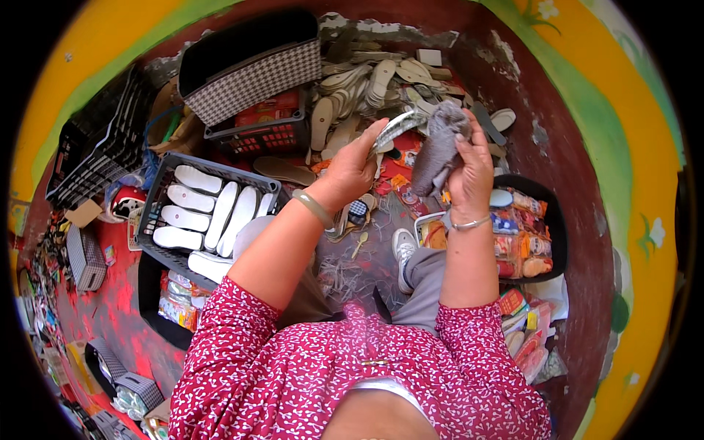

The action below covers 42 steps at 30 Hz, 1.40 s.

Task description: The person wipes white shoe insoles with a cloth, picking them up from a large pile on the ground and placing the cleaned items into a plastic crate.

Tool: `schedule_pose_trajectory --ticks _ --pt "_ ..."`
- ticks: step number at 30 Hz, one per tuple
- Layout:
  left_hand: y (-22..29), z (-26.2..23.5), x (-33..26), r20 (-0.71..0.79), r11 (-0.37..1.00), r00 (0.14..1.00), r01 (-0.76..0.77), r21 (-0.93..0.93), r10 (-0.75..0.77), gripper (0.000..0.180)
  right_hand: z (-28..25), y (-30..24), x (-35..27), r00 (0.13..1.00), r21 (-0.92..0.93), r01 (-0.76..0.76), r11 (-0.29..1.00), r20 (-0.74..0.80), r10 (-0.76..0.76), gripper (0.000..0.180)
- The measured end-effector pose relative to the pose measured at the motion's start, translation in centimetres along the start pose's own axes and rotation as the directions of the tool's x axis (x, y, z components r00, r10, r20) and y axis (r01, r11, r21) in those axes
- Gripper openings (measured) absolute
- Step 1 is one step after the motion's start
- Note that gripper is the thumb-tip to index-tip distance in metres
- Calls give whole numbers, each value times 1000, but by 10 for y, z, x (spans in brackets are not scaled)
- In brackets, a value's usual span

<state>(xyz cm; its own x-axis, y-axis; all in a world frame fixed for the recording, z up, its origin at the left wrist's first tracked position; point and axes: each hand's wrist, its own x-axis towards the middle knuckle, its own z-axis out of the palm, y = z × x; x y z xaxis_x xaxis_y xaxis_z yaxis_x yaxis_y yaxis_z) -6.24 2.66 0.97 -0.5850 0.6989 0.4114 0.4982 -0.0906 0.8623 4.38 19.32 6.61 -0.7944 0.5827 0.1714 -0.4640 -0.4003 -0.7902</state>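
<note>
Gripping with bent fingers, your right hand (pixel 473 170) holds the grey cloth (pixel 434 155); your left hand (pixel 353 166) pinches thin pale insoles (pixel 397 130), raised just beside it. You seem to be sorting pieces; next move calls for loosening one grip.

No words, numbers or signs are coming through legibly. The bright packets (pixel 534 246) in the right-hand bin (pixel 561 235) are showing markings too small to read; so are the orange packet (pixel 183 314) at lower left and the red-and-green packet (pixel 512 301) just below that bin.
</note>
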Motion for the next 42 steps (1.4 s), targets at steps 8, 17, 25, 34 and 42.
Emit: schedule_pose_trajectory --ticks 8,17,25,34,42 --pt "6 21 -1 -39 965 982 -173 195 184 57 15 22 -10 859 -830 494 260 421 -292 43" --pt "-19 26 -5 -20 888 969 -216 406 245 49 41 36 -33 852 -654 484 581 504 -142 41" --pt "-15 17 0 -206 910 935 -200 363 288 56 14 -4 -15 968 -399 -240 885 -34 248 38" --pt "6 25 -11 -19 795 960 -219 565 278 70 22 39 -20 979 -447 -167 879 33 203 41" --pt "8 7 0 35 974 991 130 -187 -125 79 0 19 -9 941 -322 -309 895 36 338 38"
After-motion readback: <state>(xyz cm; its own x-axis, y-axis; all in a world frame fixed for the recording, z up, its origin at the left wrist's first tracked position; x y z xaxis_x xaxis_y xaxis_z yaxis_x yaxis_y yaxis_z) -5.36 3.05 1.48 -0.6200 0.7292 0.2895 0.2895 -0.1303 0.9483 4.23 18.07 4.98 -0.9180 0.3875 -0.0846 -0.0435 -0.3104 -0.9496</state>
